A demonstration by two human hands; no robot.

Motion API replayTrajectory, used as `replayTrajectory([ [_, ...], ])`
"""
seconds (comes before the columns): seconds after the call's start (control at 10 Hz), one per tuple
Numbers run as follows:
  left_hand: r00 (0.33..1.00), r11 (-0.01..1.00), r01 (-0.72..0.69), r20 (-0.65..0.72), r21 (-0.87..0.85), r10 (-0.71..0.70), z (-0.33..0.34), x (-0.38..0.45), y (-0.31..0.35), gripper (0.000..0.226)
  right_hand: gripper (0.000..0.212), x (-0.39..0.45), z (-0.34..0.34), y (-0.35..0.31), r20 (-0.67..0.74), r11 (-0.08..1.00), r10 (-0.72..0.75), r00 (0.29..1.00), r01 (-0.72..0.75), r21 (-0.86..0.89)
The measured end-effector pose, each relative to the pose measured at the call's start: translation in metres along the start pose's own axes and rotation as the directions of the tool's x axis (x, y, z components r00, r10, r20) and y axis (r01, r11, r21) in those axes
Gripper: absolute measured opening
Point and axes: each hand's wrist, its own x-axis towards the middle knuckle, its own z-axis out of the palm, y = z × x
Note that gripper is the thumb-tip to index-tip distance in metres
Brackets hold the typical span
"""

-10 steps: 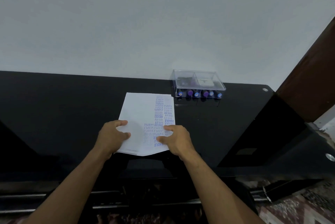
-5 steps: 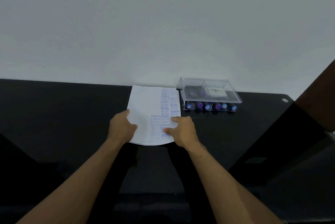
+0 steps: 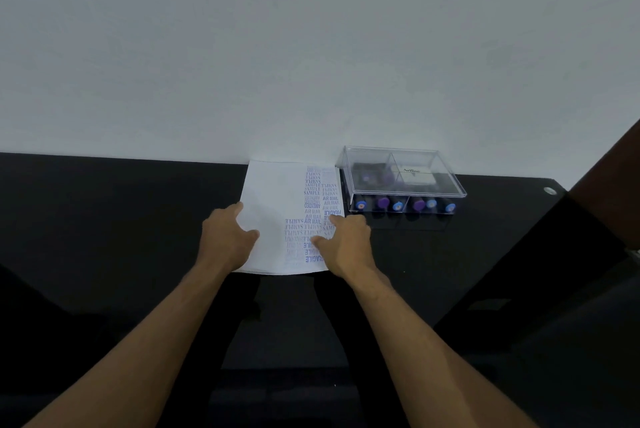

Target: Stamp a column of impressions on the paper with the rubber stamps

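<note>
Both hands lie flat on the paper (image 3: 277,199), left hand (image 3: 227,237) and right hand (image 3: 346,242) with fingers spread, gripping nothing. She's settling the sheet; next, open the stamp box (image 3: 401,178) just right of it.

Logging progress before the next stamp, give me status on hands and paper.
Both hands, left and right, flat on paper, holding no stamp. Stamps boxed beside it. Nothing in the way.

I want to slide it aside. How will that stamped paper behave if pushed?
The stamped paper looks thin and floppy, so it would probably buckle unless held flat as both hands do. On the glossy black table it likely slides easily.
</note>
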Motion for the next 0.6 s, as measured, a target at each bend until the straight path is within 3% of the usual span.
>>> replayTrajectory([
  [0.1, 1.000, 0.998, -0.028, 0.009, 0.059, 0.028, 0.006, -0.004, -0.005, 0.069, 0.063, -0.009, 0.003, 0.001, -0.024, 0.978, -0.086, 0.996, 0.080, -0.190],
  [0.4, 0.982, 0.908, -0.182, 0.110, 0.378, 0.151, 0.022, -0.005, -0.016, 0.051, 0.059, -0.012, 0.010, 0.008, 0.080, 0.911, -0.206, 0.975, 0.221, -0.347],
  [0.6, 0.983, 0.946, -0.182, 0.078, 0.269, 0.167, -0.006, -0.043, -0.009, 0.062, 0.068, -0.035, -0.008, 0.007, 0.072, 0.938, -0.205, 0.976, 0.217, -0.270],
])
